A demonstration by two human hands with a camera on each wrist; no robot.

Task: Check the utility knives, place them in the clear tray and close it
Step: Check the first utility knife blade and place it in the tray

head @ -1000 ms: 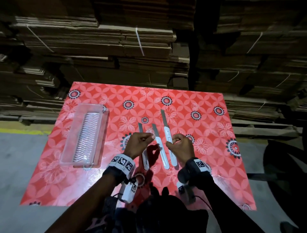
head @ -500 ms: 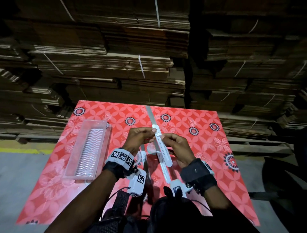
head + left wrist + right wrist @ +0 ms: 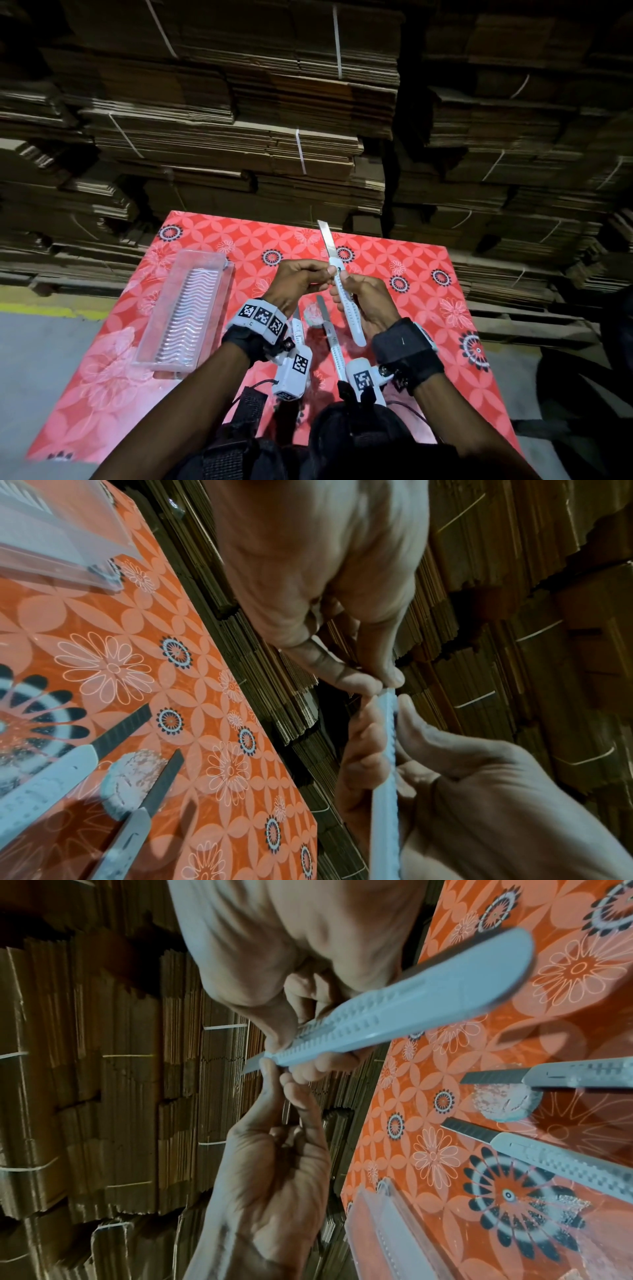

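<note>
held knife: we see a white utility knife (image 3: 345,301) lifted above the middle of the table (image 3: 428,329), blade fully out and pointing toward the table's far edge; the butt end points back at the person.
right hand: our right hand (image 3: 368,301) wraps the handle, fingers curled under it and thumb on the top side near the slider; palm faces left, wrist bent upward, forearm coming in from the near edge.
left hand: our left hand (image 3: 301,281) is a loose fist, thumb and index fingertip pinching the front end of the handle, where the blade comes out; back of the hand faces up, wrist is raised off the table.
hands relation: both hands meet at the knife's front end, fingertips just beside each other in the wrist views.
second knife: another white utility knife (image 3: 330,337) lies flat on the table below the hands, blade out toward the far edge.
third knife: a third one (image 3: 44,780) lies just left of the second, mostly hidden under the left wrist in the head view.
clear tray: the clear tray (image 3: 209,305) sits open toward the table's left edge, long side running near to far; a ribbed insert shows inside, no knives in it.
white lump: a small whitish round thing (image 3: 313,313) sits between the two lying knives' blades; we cannot tell what it is.
backdrop: strapped stacks of flat cardboard (image 3: 239,137) rise past the far edge.
</note>
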